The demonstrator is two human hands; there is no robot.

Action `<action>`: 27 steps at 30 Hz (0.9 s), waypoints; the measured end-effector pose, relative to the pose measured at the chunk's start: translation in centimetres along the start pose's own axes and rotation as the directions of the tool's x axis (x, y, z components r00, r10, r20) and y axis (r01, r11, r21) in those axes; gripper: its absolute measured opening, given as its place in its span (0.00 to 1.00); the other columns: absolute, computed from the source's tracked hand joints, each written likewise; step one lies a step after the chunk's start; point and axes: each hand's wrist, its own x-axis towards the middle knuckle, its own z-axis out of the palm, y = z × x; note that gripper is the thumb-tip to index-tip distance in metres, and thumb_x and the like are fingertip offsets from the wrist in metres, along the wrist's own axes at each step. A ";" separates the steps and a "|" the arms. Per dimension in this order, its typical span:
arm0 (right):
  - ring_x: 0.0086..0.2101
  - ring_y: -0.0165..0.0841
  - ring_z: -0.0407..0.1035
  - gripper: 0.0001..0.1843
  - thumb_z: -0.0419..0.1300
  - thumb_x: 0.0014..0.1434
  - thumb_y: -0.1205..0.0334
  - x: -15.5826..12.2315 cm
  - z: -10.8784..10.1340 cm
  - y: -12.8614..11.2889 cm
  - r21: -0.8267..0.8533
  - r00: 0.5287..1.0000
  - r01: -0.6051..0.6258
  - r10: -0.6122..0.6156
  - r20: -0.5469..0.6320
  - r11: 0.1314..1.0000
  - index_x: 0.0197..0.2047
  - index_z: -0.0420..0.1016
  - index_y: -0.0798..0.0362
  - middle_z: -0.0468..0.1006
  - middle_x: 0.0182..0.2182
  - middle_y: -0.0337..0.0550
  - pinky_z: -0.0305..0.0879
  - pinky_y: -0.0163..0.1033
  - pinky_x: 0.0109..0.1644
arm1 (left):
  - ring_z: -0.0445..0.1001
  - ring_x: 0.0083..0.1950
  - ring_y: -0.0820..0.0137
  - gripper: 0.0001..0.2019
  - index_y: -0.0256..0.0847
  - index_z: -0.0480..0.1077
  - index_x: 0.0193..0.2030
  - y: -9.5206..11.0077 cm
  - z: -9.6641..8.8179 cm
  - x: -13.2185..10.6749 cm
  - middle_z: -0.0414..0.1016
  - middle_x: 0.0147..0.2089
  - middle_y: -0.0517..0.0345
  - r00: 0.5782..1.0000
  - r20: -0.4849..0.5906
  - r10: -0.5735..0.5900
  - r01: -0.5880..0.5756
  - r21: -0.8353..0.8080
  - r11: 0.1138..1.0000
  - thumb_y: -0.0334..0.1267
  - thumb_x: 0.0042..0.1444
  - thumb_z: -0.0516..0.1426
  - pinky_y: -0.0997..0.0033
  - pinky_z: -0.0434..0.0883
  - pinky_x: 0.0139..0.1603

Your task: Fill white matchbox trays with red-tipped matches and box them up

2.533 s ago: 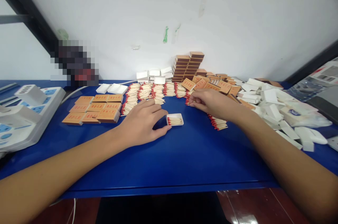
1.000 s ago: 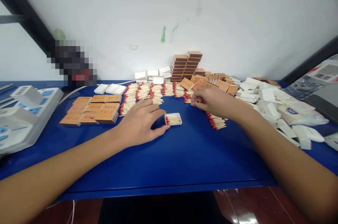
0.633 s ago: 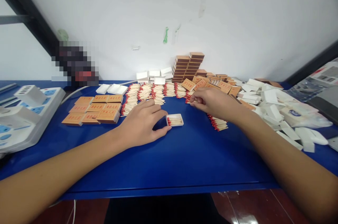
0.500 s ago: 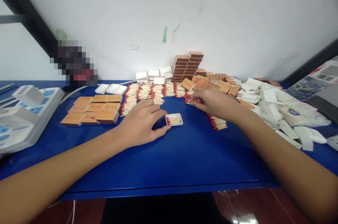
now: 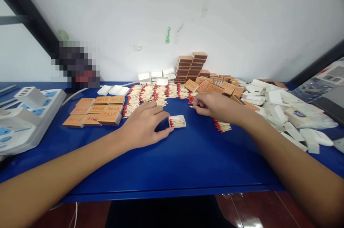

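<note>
A small white matchbox tray (image 5: 177,121) with a few red-tipped matches in it lies on the blue table (image 5: 172,163). My left hand (image 5: 145,124) rests beside it, thumb and forefinger touching the tray's left end. My right hand (image 5: 215,106) is closed in a pinch on matches at the near end of a row of red-tipped matches (image 5: 221,125), just right of the tray. More matches (image 5: 156,93) lie in bundles behind my left hand.
Orange matchboxes (image 5: 94,110) lie in rows at the left, others in a stack (image 5: 191,67) against the wall. White trays (image 5: 279,110) are heaped at the right, a few (image 5: 157,76) at the back. A power strip (image 5: 24,113) sits far left.
My right hand has slid slightly nearer and leftwards along the match row, fingers still pinched. My left hand and the tray have stayed put.
</note>
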 end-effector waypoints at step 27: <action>0.34 0.39 0.73 0.11 0.58 0.70 0.53 -0.8 0.1 -0.7 -0.192 0.997 -0.071 0.062 -0.050 0.979 0.40 0.75 0.50 0.82 0.36 0.48 0.58 0.40 0.33 | 0.76 0.43 0.60 0.15 0.38 0.81 0.50 0.1 -0.1 0.0 0.81 0.38 0.53 1.000 0.013 -0.010 0.010 0.007 1.000 0.48 0.70 0.61 0.58 0.72 0.49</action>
